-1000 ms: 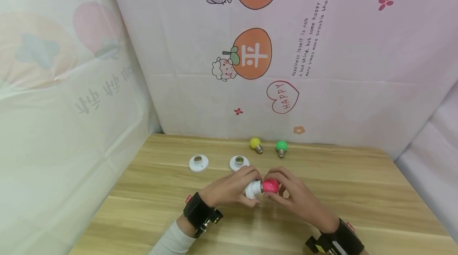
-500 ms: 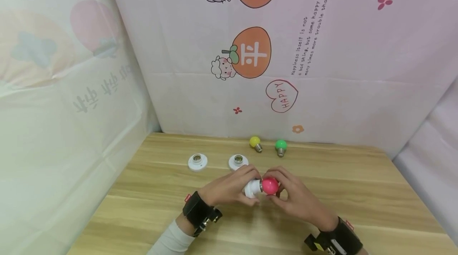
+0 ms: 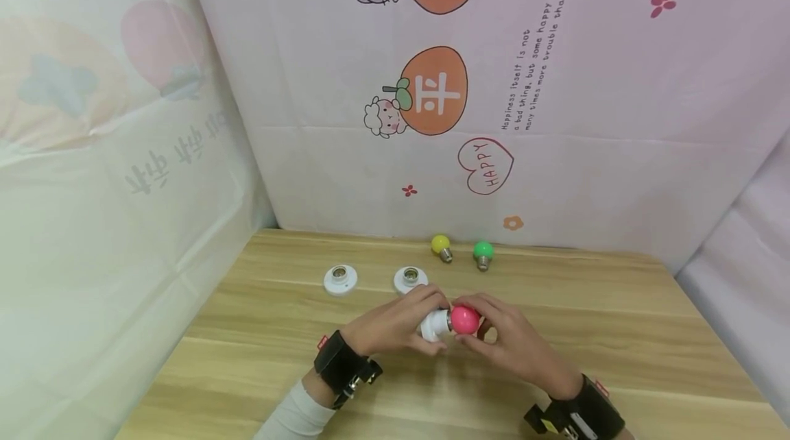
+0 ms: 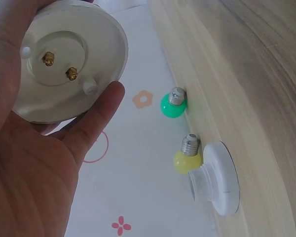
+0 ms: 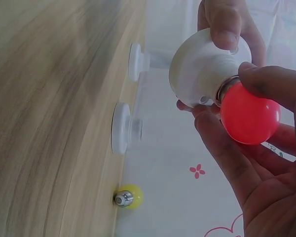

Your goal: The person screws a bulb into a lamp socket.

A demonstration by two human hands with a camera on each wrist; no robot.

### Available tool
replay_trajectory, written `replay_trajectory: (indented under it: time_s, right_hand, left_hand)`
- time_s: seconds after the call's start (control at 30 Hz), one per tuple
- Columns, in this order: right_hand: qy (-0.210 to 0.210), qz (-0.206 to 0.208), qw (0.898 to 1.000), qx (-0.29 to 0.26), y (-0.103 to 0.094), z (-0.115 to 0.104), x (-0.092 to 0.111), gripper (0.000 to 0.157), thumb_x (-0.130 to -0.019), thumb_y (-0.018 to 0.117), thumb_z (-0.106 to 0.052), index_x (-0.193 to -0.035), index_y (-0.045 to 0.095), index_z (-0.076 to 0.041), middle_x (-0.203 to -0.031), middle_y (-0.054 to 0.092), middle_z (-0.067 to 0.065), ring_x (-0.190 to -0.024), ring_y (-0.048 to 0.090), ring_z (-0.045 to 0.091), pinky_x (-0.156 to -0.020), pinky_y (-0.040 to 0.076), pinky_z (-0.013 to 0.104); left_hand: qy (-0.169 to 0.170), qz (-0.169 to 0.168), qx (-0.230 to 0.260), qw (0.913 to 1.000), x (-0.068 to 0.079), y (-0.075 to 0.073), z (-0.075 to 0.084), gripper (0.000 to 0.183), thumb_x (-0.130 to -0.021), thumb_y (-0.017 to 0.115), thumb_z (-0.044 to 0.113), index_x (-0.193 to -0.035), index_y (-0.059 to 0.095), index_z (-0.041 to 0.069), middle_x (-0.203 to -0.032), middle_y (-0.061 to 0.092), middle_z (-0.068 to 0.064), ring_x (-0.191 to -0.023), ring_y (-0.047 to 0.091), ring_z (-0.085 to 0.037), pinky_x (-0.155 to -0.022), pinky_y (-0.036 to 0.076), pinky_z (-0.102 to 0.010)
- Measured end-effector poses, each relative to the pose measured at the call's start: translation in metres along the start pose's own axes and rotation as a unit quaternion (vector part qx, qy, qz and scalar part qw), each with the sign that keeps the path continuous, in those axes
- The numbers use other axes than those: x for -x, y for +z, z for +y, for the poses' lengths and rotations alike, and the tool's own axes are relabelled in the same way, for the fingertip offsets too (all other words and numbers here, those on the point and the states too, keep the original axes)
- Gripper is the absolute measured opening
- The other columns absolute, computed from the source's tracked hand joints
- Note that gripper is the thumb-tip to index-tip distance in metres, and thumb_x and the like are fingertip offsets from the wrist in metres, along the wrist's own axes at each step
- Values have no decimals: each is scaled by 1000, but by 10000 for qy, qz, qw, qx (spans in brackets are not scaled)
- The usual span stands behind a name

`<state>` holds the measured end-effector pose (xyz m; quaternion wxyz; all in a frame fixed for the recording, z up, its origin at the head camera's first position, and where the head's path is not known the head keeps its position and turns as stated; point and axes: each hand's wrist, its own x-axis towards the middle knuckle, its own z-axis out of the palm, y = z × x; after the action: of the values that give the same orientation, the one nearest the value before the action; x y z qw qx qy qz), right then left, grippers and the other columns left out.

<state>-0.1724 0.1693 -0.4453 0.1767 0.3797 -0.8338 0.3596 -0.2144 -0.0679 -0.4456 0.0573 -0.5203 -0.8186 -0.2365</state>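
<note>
Currently, fingers curled, the left hand (image 3: pixel 401 322) grips a socket (image 3: pixel 435 325), the right hand (image 3: pixel 517 344) a red bulb (image 3: pixel 465 320); 2 bulbs (image 3: pixel 441 244) lie by the table's (image 3: pixel 623 316) far edge.

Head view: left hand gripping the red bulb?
No, the left hand grips the white socket, while the right hand holds the red bulb.

I observe a black left wrist strap (image 3: pixel 336 362) and a black right wrist strap (image 3: pixel 595 412), each fitted with a red tab (image 3: pixel 323 342) and a black module (image 3: pixel 373 371). The left sleeve (image 3: pixel 300 414) is white.
</note>
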Motion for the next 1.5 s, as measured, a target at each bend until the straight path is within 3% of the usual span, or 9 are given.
replay_trajectory:
  time_s: [0.57,1.07,1.5]
  right_hand:
    - [110,-64,9999,115,-1,1,3,45,-81,77,-25,-121,63,-9,-105,67,-2,-73,57,4,-57,53,21]
    - [666,-313,9971,178,-2,-3,2,44,-83,72,-38,-117,64,-12,-98,65,-10,-71,57,2,-57,53,23]
    - [737,-265,9966,264,0,-3,3,40,-86,69,-39,-115,64,-13,-92,63,-12,-69,56,1,-55,52,22]
  left_hand:
    - [-39,-24,57,10000,0,-2,4,50,-78,75,37,-118,51,18,-115,46,11,-103,41,-2,-82,40,-10]
    - [90,36,17,10000,1,0,3,51,-78,75,36,-118,51,18,-114,46,11,-101,41,-2,-81,40,-9]
    - [157,103,-4,9998,1,-2,3,50,-79,75,35,-119,51,17,-115,46,11,-102,40,-3,-82,39,-10]
